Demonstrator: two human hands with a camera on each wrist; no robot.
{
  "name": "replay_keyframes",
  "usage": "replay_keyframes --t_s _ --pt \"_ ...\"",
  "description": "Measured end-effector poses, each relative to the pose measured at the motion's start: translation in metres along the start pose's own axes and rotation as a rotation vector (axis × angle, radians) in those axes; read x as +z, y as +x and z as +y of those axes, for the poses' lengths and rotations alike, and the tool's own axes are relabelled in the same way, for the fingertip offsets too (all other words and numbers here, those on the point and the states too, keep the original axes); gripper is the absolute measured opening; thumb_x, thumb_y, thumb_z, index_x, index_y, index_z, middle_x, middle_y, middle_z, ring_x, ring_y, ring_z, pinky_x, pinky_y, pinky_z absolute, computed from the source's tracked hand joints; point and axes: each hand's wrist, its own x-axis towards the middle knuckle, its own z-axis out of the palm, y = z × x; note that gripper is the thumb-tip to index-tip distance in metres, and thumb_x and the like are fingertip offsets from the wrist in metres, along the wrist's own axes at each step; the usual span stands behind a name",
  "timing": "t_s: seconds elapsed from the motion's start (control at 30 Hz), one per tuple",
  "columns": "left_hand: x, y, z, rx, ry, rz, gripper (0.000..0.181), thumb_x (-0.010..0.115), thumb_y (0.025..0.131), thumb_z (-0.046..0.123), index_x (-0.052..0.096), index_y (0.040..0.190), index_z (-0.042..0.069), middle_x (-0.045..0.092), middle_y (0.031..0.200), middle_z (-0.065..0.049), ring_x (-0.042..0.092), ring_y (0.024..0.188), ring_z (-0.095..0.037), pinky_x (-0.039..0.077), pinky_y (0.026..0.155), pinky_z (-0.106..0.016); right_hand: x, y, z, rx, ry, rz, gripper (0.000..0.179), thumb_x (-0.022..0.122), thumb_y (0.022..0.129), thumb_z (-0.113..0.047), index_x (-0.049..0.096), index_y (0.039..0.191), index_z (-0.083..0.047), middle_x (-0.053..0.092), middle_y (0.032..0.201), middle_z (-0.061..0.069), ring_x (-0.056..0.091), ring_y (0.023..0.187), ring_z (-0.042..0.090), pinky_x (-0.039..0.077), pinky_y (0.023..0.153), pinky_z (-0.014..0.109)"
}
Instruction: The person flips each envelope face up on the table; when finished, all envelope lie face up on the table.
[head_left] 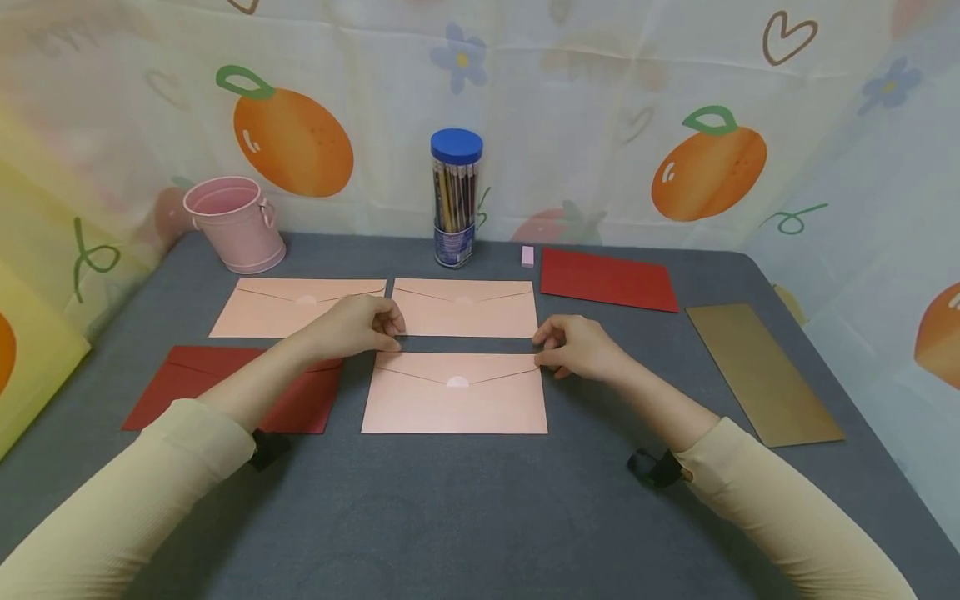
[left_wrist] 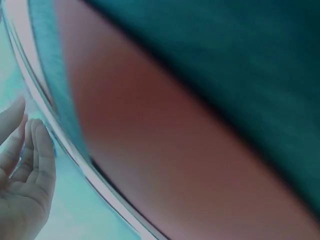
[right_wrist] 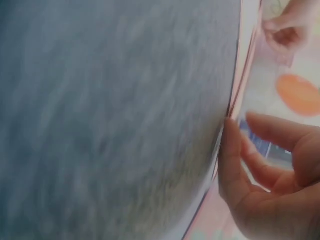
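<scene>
A pale pink envelope (head_left: pixel 454 408) lies flat on the grey table, its flap edge away from me. My left hand (head_left: pixel 363 323) is at its far left corner, thumb beside the corner. In the left wrist view, the left hand's (left_wrist: pixel 27 185) thumb and fingers stand apart with nothing between them. At the far right corner is my right hand (head_left: pixel 579 346), fingers loosely bent. In the right wrist view, a fingertip of the right hand (right_wrist: pixel 270 180) touches the envelope's edge, thumb apart. Two more pink envelopes lie behind, one left (head_left: pixel 262 312) and one right (head_left: pixel 465 312).
A red envelope (head_left: pixel 168 400) lies under my left forearm. Another red envelope (head_left: pixel 607 279) is at the back right, beside a small pink block (head_left: pixel 528 256). A gold envelope (head_left: pixel 765 375) lies right. A pink bucket (head_left: pixel 236 229) and a blue-lidded pencil tube (head_left: pixel 457 200) stand behind.
</scene>
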Motion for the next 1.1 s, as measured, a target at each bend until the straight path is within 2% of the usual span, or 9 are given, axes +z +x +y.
replay_keyframes --t_s 0.17,0.37,0.43,0.53,0.67,0.77,0.87,1.0,1.1 --pt "0.000 0.016 0.021 -0.013 -0.043 0.026 0.023 0.072 0.088 0.013 0.066 0.108 0.003 0.066 0.096 -0.010 0.059 0.088 -0.021 0.048 0.078 -0.029 -0.018 0.000 0.010 0.001 0.001 0.063 0.029 0.068 0.091 -0.014 0.062 0.117 -0.003 0.063 0.097 0.013 0.068 0.074 0.017 0.062 0.071 0.032" --pt "0.003 0.045 0.061 -0.011 -0.136 0.075 0.025 0.065 0.095 0.019 0.065 0.116 0.006 0.066 0.110 -0.011 0.060 0.101 -0.023 0.048 0.088 -0.034 -0.048 0.003 0.031 0.011 -0.011 0.182 0.032 0.064 0.094 -0.015 0.060 0.122 0.000 0.066 0.107 0.020 0.071 0.083 0.022 0.062 0.076 0.034" --pt "0.006 0.055 0.074 -0.024 -0.199 0.086 0.024 0.062 0.097 0.021 0.064 0.117 0.008 0.065 0.113 -0.010 0.060 0.104 -0.023 0.050 0.090 -0.035 -0.059 0.003 0.039 0.021 -0.010 0.219 0.033 0.063 0.095 -0.016 0.059 0.124 0.000 0.067 0.111 0.022 0.072 0.085 0.023 0.062 0.077 0.034" --pt "0.012 0.072 0.092 -0.026 -0.277 0.098 0.026 0.061 0.098 0.023 0.063 0.119 0.009 0.065 0.117 -0.009 0.061 0.109 -0.022 0.053 0.095 -0.035 -0.075 0.001 0.049 0.040 -0.001 0.265 0.035 0.062 0.096 -0.018 0.058 0.126 0.001 0.067 0.117 0.025 0.072 0.086 0.020 0.062 0.079 0.032" --pt "0.027 0.095 0.109 -0.035 -0.390 0.094 0.034 0.060 0.099 0.024 0.059 0.128 0.007 0.062 0.129 -0.010 0.060 0.120 -0.023 0.053 0.102 -0.035 -0.093 0.001 0.063 0.082 0.010 0.307 0.040 0.061 0.097 -0.021 0.056 0.129 0.002 0.063 0.124 0.026 0.069 0.081 0.008 0.061 0.078 0.027" --pt "0.041 0.112 0.122 -0.071 -0.492 0.086 0.040 0.060 0.099 0.023 0.055 0.134 0.005 0.058 0.138 -0.011 0.057 0.127 -0.024 0.051 0.106 -0.036 -0.105 0.001 0.073 0.116 0.014 0.338 0.042 0.060 0.098 -0.023 0.055 0.131 0.003 0.061 0.127 0.025 0.064 0.077 -0.001 0.060 0.075 0.022" --pt "0.054 0.126 0.135 -0.129 -0.596 0.083 0.046 0.059 0.099 0.023 0.050 0.140 0.004 0.051 0.146 -0.012 0.055 0.130 -0.028 0.048 0.110 -0.037 -0.115 0.001 0.082 0.154 0.030 0.371 0.043 0.059 0.098 -0.023 0.055 0.131 0.004 0.062 0.123 0.021 0.060 0.074 -0.004 0.058 0.072 0.018" --pt "0.067 0.141 0.148 -0.218 -0.658 0.093 0.052 0.057 0.100 0.025 0.044 0.146 0.004 0.044 0.153 -0.011 0.049 0.137 -0.030 0.042 0.115 -0.041 -0.124 0.002 0.091 0.215 0.072 0.401 0.045 0.059 0.097 -0.023 0.054 0.133 0.005 0.062 0.108 0.006 0.058 0.074 -0.003 0.057 0.071 0.016" --pt "0.073 0.150 0.153 -0.299 -0.692 0.113 0.054 0.057 0.100 0.027 0.042 0.147 0.006 0.040 0.155 -0.009 0.040 0.143 -0.028 0.037 0.118 -0.044 -0.130 0.002 0.098 0.261 0.099 0.415 0.048 0.057 0.098 -0.023 0.052 0.136 0.005 0.057 0.104 0.002 0.056 0.075 -0.001 0.055 0.071 0.015"
